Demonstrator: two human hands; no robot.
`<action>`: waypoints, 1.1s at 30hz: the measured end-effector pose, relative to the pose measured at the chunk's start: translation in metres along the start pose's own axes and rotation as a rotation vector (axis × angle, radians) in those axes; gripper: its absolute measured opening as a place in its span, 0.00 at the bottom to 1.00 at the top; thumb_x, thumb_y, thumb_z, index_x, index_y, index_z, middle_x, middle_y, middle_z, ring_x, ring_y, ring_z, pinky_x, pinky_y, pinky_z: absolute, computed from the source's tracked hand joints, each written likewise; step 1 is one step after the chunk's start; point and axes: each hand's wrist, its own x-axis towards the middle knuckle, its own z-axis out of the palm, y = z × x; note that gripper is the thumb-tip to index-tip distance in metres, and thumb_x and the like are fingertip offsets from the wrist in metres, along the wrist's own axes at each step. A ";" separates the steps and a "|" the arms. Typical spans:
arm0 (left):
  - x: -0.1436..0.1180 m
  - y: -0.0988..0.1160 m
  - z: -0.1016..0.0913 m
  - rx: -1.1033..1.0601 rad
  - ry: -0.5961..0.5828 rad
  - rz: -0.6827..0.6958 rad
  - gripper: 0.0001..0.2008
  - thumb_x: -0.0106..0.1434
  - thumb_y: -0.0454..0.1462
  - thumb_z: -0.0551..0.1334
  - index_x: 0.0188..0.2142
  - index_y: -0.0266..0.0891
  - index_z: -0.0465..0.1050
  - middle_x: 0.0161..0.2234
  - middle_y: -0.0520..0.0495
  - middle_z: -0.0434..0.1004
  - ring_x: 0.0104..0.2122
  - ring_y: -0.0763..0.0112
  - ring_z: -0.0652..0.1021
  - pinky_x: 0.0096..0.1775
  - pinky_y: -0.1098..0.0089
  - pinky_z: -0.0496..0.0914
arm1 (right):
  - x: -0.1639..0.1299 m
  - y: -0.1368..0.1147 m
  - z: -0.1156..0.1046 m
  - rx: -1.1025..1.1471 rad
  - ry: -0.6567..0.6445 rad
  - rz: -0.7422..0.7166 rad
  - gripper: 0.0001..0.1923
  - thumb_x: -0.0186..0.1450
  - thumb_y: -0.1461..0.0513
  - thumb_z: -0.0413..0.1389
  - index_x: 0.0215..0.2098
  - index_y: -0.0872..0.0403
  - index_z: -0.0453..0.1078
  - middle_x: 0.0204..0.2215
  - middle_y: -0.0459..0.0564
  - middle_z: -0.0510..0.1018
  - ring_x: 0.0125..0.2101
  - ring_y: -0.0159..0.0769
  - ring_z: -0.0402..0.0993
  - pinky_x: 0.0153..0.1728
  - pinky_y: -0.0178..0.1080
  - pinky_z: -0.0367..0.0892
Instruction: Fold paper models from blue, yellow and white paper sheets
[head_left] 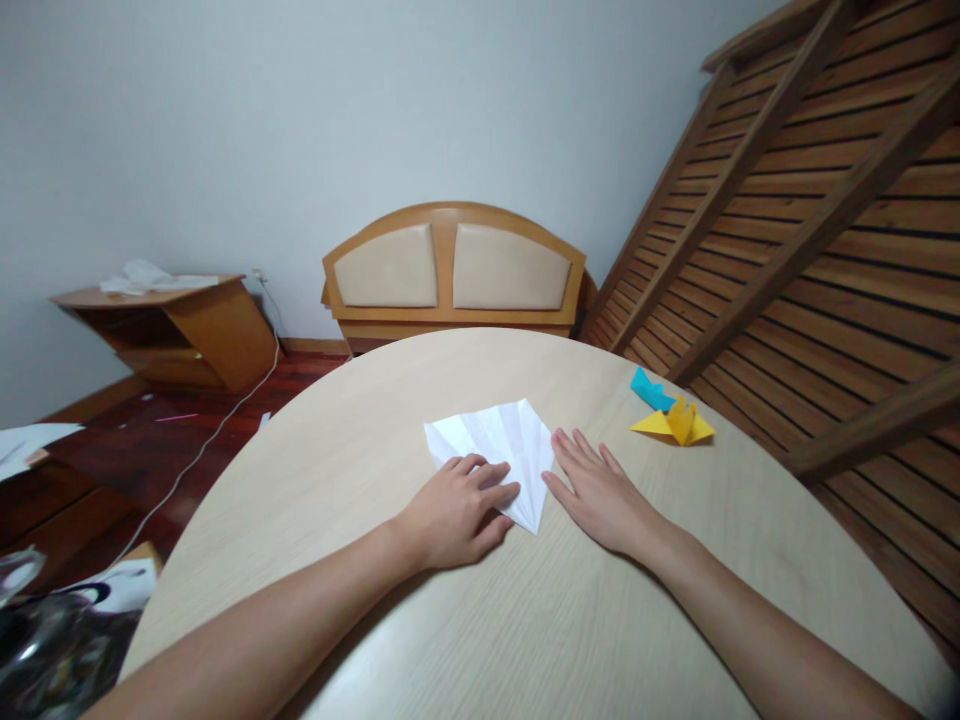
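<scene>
White paper sheet (501, 447): thin, matt, creased in sharp fan-like lines, pressed flat under bare left hand (457, 515) and right hand (600, 492). Surface (480, 620): pale wood-grain laminate, smooth, faint satin sheen. Yellow folded paper (675, 424) and blue folded paper (651, 390): matt, crisp-edged. Headboard (453, 270): varnished light wood frame around smooth beige padded panels, leather-like. Slatted frame (810, 220): darker stained wood, semi-gloss. Floor (172, 440): glossy reddish-brown boards. Small cabinet (180, 335): orange-toned lacquered wood. Wall (300, 120): plain matt paint. White cable (217, 430): smooth plastic.
</scene>
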 end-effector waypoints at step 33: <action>-0.006 -0.026 -0.010 -0.041 0.052 -0.187 0.08 0.71 0.38 0.58 0.47 0.41 0.71 0.42 0.45 0.81 0.36 0.65 0.82 0.36 0.68 0.73 | 0.001 -0.016 -0.009 0.440 0.109 -0.411 0.09 0.71 0.62 0.53 0.47 0.50 0.74 0.44 0.51 0.81 0.46 0.41 0.76 0.50 0.45 0.69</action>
